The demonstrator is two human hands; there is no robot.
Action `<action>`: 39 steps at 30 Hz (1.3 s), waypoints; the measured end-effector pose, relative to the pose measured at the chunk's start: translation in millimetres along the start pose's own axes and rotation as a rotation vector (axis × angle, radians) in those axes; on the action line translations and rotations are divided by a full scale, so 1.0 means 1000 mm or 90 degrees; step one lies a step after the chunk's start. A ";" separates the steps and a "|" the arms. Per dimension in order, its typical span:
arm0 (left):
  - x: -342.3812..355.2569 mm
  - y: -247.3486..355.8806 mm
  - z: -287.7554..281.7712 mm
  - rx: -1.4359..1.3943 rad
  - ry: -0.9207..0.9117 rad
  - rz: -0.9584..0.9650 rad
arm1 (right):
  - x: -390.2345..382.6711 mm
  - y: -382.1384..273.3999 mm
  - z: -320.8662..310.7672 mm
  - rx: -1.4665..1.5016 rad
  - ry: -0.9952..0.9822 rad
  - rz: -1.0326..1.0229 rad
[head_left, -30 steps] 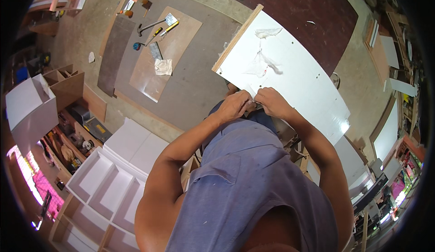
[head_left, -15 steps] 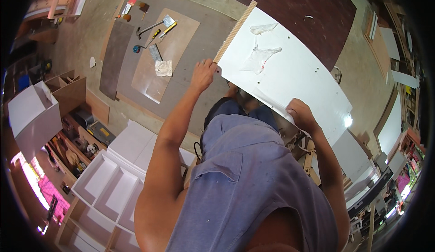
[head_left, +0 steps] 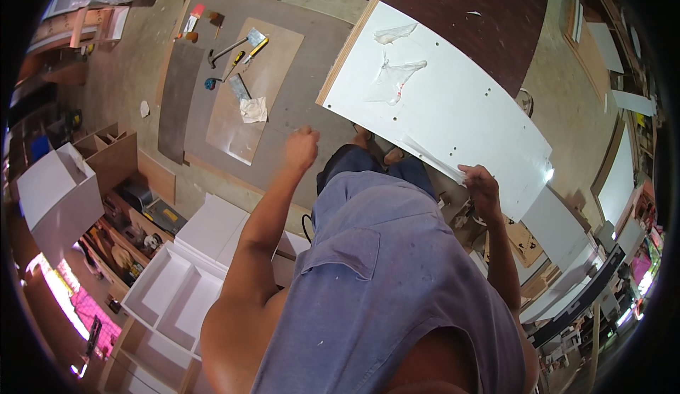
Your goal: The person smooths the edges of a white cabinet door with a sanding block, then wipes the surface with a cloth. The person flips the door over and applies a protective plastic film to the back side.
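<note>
A long white panel (head_left: 446, 89) with small dark holes and a raw wood edge stretches across in front of me to the right. My right hand (head_left: 483, 187) is at its near edge, thumb and fingertips drawn together at the end of a thin strip of clear plastic film (head_left: 433, 159) lying along that edge. My left hand (head_left: 302, 147) hangs off the panel's left corner, touching nothing I can see; its curled fingers are smeared by motion. Crumpled clear plastic (head_left: 397, 81) rests on the panel, with a smaller piece (head_left: 394, 34) beyond it.
On the grey board at left lie a hammer (head_left: 228, 54), a yellow-handled tool (head_left: 256, 48), a screwdriver (head_left: 234, 65), a blue tape measure (head_left: 211, 83) and a crumpled cloth (head_left: 253, 109). White drawer frames (head_left: 159, 281) stand at lower left. A dark red sheet (head_left: 489, 12) lies beyond the panel.
My left hand has come off the panel's left corner and moved down and left. My right hand stays at the near edge, its fingers less tightly fisted. The view has shifted slightly.
</note>
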State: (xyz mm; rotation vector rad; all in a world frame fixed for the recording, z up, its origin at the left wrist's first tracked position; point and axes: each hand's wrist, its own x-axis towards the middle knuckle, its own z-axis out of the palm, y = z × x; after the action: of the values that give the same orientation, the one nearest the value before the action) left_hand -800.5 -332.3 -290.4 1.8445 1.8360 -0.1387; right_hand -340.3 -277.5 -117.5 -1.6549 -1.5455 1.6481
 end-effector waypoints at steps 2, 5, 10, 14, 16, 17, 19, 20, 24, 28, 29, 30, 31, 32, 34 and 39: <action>0.016 0.049 0.002 -0.091 0.066 0.108 | 0.000 0.000 0.007 0.057 -0.030 -0.057; 0.039 0.127 0.007 -0.215 0.170 0.296 | -0.002 0.007 0.012 0.035 -0.051 -0.062; 0.042 0.184 0.042 -0.119 0.217 0.242 | -0.012 0.007 0.016 0.145 -0.080 -0.082; 0.040 0.192 0.058 -0.079 0.221 0.253 | -0.028 0.009 0.009 0.181 -0.099 -0.095; 0.036 0.197 0.060 -0.061 0.253 0.263 | -0.035 0.013 0.000 0.169 -0.098 -0.097; 0.035 0.198 0.060 -0.053 0.269 0.281 | -0.038 0.019 -0.005 0.182 -0.090 -0.098; 0.031 0.197 0.059 -0.036 0.299 0.317 | -0.045 0.034 -0.011 0.208 -0.077 -0.098; 0.030 0.198 0.059 -0.032 0.267 0.311 | -0.047 0.042 -0.014 0.219 -0.076 -0.098; 0.026 0.207 0.061 -0.044 0.133 0.259 | -0.052 0.070 -0.032 0.226 -0.049 -0.098; 0.027 0.218 0.047 -0.079 0.029 0.164 | -0.044 0.092 -0.044 0.294 -0.014 -0.073; 0.029 0.220 0.041 -0.058 0.008 0.180 | -0.041 0.095 -0.047 0.300 0.002 -0.050; 0.031 0.221 0.035 -0.037 -0.013 0.196 | -0.035 0.106 -0.049 0.310 0.041 -0.051; 0.032 0.221 0.028 -0.013 -0.035 0.210 | -0.028 0.116 -0.051 0.315 0.064 -0.051; 0.033 0.218 0.028 0.017 -0.039 0.179 | -0.020 0.123 -0.055 0.317 0.086 -0.051; 0.036 0.211 0.028 0.078 -0.049 0.121 | -0.011 0.131 -0.058 0.312 0.108 -0.041; 0.047 0.195 0.001 0.215 -0.150 0.157 | -0.010 0.154 -0.051 0.341 0.163 -0.025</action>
State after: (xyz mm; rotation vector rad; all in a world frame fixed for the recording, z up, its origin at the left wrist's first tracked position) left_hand -610.8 -278.4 -255.1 2.1604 1.4788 -0.5805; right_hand -226.7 -317.3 -226.3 -1.4564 -0.9051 1.5749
